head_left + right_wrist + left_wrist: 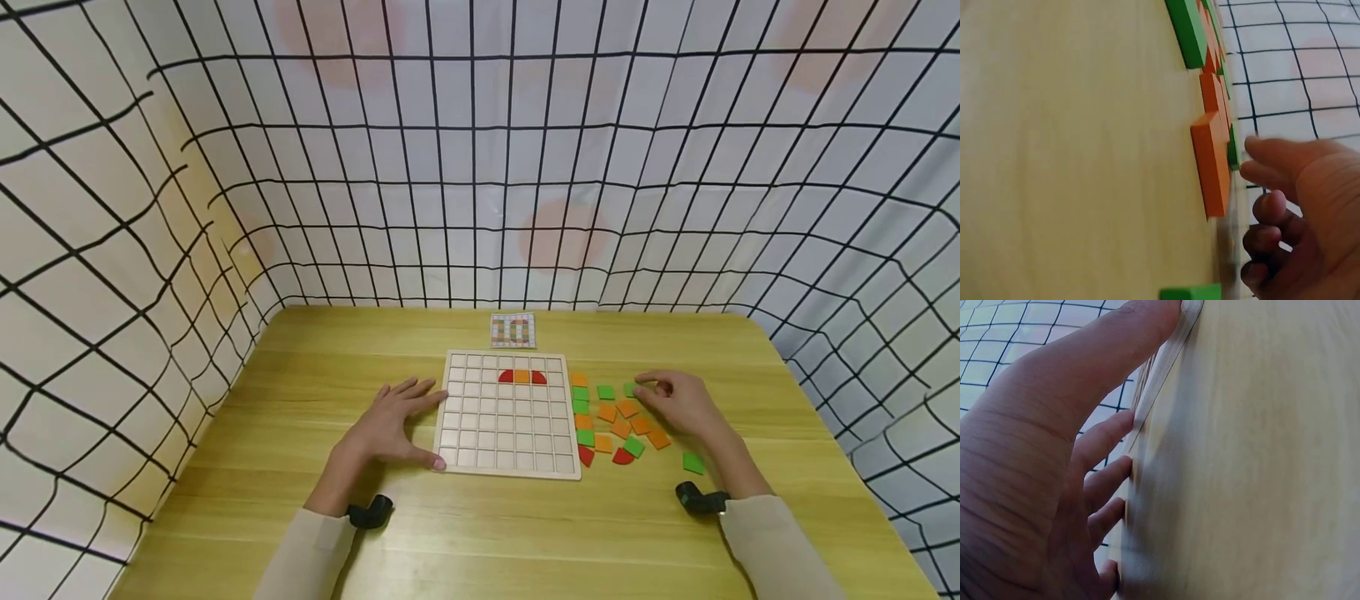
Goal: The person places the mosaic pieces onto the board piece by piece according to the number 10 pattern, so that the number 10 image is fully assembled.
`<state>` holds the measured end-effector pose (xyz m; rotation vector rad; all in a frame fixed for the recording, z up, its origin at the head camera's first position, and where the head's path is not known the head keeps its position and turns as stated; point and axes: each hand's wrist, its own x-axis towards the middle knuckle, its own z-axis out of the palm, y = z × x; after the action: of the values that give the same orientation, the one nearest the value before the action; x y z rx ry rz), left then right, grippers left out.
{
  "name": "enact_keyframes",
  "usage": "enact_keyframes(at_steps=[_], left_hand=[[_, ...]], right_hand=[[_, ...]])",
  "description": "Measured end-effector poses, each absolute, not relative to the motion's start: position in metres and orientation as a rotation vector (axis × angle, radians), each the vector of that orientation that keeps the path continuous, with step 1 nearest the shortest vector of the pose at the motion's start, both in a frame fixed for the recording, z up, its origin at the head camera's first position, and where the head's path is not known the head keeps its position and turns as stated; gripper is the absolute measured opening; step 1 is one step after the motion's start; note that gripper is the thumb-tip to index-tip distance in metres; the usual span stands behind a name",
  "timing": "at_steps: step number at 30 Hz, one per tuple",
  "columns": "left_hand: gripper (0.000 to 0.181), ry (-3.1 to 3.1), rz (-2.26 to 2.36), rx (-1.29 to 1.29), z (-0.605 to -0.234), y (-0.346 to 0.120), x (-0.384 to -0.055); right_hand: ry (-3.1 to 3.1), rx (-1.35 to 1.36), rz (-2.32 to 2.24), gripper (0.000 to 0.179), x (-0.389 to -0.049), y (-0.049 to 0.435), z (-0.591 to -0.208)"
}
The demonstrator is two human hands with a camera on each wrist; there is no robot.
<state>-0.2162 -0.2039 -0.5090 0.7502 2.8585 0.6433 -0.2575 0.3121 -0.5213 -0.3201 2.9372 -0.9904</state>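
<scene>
A pale wooden board (498, 433) with a grid of square cells lies mid-table. In one of its upper rows, an orange square tile (522, 377) sits between two red quarter-round tiles (506, 377). My left hand (390, 425) rests at the board's left edge, fingers spread and thumb against the lower left corner. At the far right of the loose tiles, my right hand (678, 402) has thumb and index fingertip close together at a green tile (629, 390), other fingers curled. In the right wrist view those fingertips meet the green tile (1233, 150); whether they pinch it is unclear.
Several loose orange tiles (621, 428), green tiles (633, 447) and red quarter-rounds (622, 457) lie right of the board. One green tile (693, 462) lies apart near my right wrist. A small patterned card (513, 331) lies behind the board. Black netting (472, 225) encloses the table.
</scene>
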Motion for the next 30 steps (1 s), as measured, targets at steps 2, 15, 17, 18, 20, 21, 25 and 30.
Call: enact_keyframes(at_steps=[2, 15, 17, 18, 20, 21, 25, 30], left_hand=[[0.113, 2.858, 0.645, 0.753, -0.509, -0.204, -0.217], [0.114, 2.857, 0.640, 0.756, -0.508, -0.204, -0.218], [0.114, 2.856, 0.641, 0.752, -0.509, -0.204, -0.218], [0.113, 2.856, 0.644, 0.748, -0.509, -0.205, -0.218], [0.113, 2.858, 0.646, 0.743, -0.509, -0.205, -0.218], [0.113, 2.859, 0.648, 0.743, -0.509, -0.205, -0.218], [0.113, 2.852, 0.663, 0.754, -0.510, -0.205, -0.218], [0.114, 2.848, 0.657, 0.752, -0.512, -0.204, -0.218]], right_hand=[[2.923, -0.325, -1.001, 0.042, -0.257, 0.314, -0.522], [2.813, -0.310, -1.097, 0.047, -0.258, 0.321, -0.525], [2.785, -0.288, -1.142, 0.046, -0.258, 0.321, -0.526], [2.780, -0.287, -1.152, 0.046, -0.259, 0.320, -0.527], [2.783, -0.280, -1.167, 0.046, -0.259, 0.320, -0.528], [2.784, -0.274, -1.177, 0.046, -0.259, 0.319, -0.528], [2.813, -0.275, -1.166, 0.045, -0.259, 0.317, -0.528], [2.747, -0.227, -1.300, 0.044, -0.256, 0.310, -0.526]])
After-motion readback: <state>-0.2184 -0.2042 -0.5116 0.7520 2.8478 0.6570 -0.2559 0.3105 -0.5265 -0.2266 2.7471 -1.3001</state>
